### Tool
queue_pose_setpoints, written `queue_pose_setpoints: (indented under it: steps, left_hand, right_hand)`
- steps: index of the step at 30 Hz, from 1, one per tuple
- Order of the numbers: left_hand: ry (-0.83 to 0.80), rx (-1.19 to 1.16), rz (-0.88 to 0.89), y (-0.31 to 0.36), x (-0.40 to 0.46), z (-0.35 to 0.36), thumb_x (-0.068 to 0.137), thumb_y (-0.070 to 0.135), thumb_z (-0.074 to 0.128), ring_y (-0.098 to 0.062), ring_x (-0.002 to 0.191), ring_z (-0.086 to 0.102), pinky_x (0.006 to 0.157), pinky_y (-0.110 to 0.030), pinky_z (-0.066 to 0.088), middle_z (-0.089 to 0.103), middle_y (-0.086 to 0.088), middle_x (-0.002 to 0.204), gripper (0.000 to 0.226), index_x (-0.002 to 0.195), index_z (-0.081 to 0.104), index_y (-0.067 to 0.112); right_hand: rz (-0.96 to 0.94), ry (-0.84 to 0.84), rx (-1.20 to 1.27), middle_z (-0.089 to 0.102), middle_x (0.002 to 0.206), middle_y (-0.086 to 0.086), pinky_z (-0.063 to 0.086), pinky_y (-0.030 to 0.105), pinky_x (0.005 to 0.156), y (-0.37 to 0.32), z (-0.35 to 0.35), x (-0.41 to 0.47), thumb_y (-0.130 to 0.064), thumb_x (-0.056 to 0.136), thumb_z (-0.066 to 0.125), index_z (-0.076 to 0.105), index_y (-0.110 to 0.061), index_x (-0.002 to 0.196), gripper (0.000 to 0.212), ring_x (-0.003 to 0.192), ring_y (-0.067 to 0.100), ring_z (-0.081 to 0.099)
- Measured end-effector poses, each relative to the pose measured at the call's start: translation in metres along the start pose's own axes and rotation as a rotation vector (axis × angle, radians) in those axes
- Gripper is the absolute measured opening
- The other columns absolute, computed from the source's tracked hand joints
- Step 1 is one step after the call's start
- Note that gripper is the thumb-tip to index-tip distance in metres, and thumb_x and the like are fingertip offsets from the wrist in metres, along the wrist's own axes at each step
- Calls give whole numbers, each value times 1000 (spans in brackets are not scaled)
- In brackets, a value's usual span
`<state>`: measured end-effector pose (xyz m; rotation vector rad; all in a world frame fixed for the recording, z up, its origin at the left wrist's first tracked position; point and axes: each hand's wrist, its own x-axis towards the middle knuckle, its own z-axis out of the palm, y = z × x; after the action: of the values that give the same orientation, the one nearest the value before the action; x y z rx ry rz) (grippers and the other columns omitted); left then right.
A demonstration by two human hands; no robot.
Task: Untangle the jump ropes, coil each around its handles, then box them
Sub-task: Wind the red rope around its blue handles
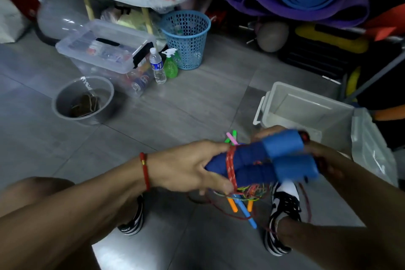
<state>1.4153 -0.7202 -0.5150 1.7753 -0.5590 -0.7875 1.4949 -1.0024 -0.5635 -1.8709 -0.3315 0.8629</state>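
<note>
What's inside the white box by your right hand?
The white box shows only bare walls and floor. The right hand and blue handles cover its near corner, so that part can't be seen.

Blue handles (263, 163) wrapped by red rope flecked white (231, 165), red wrist string (145, 171), light blue perforated basket (186, 38), green spray bottle (170, 66), black-and-white shoes (282, 210), grey floor tiles (186, 105)

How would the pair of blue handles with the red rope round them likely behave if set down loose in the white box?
The blue handles are round, so they would probably roll apart. Only a few turns of red rope bind them near the left hand, and its slack trails limply toward the floor, so the coil may well unwind. The white box looks smooth inside, so they could slide.
</note>
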Motion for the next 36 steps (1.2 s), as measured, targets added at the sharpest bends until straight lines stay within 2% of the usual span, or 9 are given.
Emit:
queue_pose_setpoints:
  steps: [2, 6, 11, 17, 21, 25, 28, 31, 36]
  left_hand:
    - [81, -105, 35, -1, -4, -18, 90, 3, 69, -20, 59, 52, 57, -35, 47, 59, -10, 77, 20, 106, 57, 4]
    - [61, -84, 62, -5, -15, -41, 92, 3, 67, -29, 62, 51, 58, -36, 48, 55, -31, 85, 25, 111, 54, -5]
    - [332, -379, 80, -18, -16, -45, 85, 2, 65, -29, 61, 55, 50, -33, 46, 62, -23, 88, 50, 130, 44, -3]
    - [426, -524, -16, -33, -13, -46, 91, 1, 64, -21, 68, 63, 51, -31, 47, 62, -17, 88, 39, 127, 50, -6]
    - [604, -354, -132, -48, -6, -42, 87, 7, 72, -23, 68, 61, 49, -30, 47, 65, -16, 86, 37, 120, 57, -2]
    - [676, -129, -231, -53, 5, -38, 91, 2, 68, -23, 62, 56, 47, -28, 48, 64, -13, 77, 17, 108, 64, 2]
    - [724, 61, -324, -64, 13, -40, 89, 8, 69, -24, 60, 57, 50, -31, 49, 61, -10, 71, 6, 93, 65, 8]
    - [705, 289, -397, -73, 18, -43, 86, 16, 68, -19, 65, 58, 55, -23, 46, 60, -1, 69, 10, 80, 61, 15]
    - [586, 572, -463, -76, 29, -36, 85, 24, 66, -20, 75, 65, 61, -17, 39, 66, -1, 80, 9, 90, 62, 17]
  right_hand:
    - [-106, 85, -36, 68, 63, -12, 49, 15, 68, 0, -2, -4, 2, 86, 71, 64, -13, 82, 17, 59, 1, 62]
    - [-304, 115, -18, 53, 70, 8, 46, 25, 61, -30, 11, -11, -51, 85, 70, 70, -35, 75, 19, 66, 17, 49]
    - [-253, 101, -171, 43, 63, -2, 39, 23, 53, -26, 52, 1, -38, 105, 43, 64, -19, 99, 28, 57, 7, 39]
    - [-250, 102, -449, 59, 72, -4, 41, 24, 83, -21, 92, -1, -46, 101, 48, 62, -27, 99, 24, 67, 4, 53]
    - [-163, 124, -266, 61, 70, 9, 51, 43, 70, -28, 102, -4, -51, 99, 43, 64, -26, 82, 36, 65, 23, 60]
    - [22, 192, -147, 65, 79, 15, 47, 30, 72, -35, 103, -6, -39, 105, 43, 72, -25, 77, 42, 64, 15, 57]
    - [1, 246, -481, 64, 82, -1, 39, 18, 68, -38, 100, -12, -22, 103, 45, 70, -24, 95, 27, 75, 7, 55]
    - [-100, 357, -830, 65, 93, 2, 40, 33, 73, -47, 100, -24, -20, 102, 44, 51, -16, 111, 12, 80, 21, 55]
    - [-245, 236, -1250, 53, 77, -5, 37, 37, 69, -64, 85, -42, -37, 102, 45, 36, -26, 131, 32, 81, 28, 60]
